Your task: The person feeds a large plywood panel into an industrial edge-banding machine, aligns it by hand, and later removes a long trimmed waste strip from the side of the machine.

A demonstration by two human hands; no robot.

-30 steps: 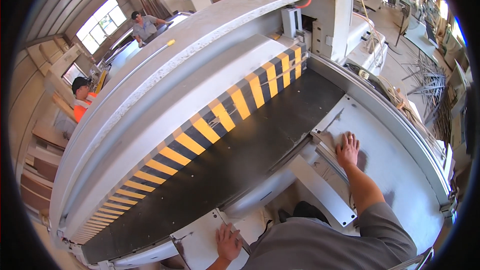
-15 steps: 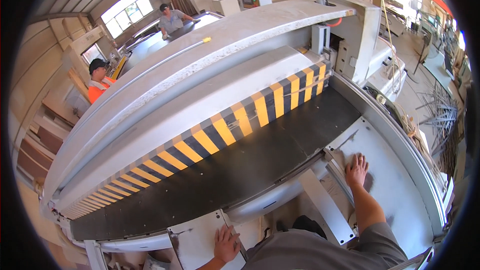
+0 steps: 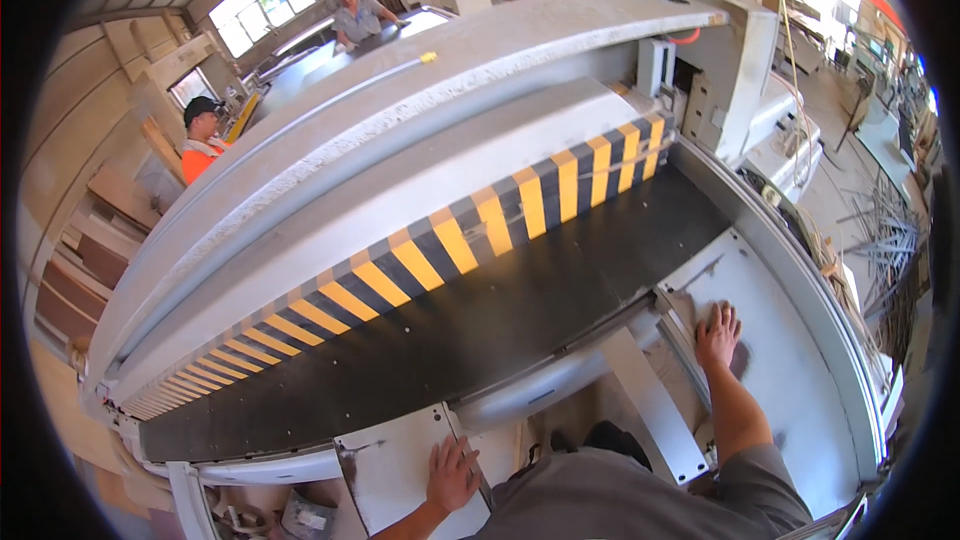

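My left hand (image 3: 453, 477) lies flat near the right edge of a pale grey support table (image 3: 395, 465), fingers a little apart and holding nothing. On a wider pale grey table (image 3: 805, 390) to the right rests my right hand (image 3: 717, 336), palm down by its left edge, also without anything in it. In front of both tables stretches the black bed (image 3: 480, 340) of a large panel-cutting machine. Above that bed runs a guard strip (image 3: 455, 240) with black and yellow stripes, under a long dusty grey beam (image 3: 400, 115).
A grey bracket plate (image 3: 655, 410) stands between the tables. The raised metal fence (image 3: 790, 260) edges the right table. Beyond the machine are a person in orange (image 3: 203, 145) and another in grey (image 3: 362, 18). Scrap strips (image 3: 885, 240) lie on the floor at right.
The view has shifted a little, so the machine sits slightly differently in the picture. Both hands stay on their tables, and more of my left forearm shows.
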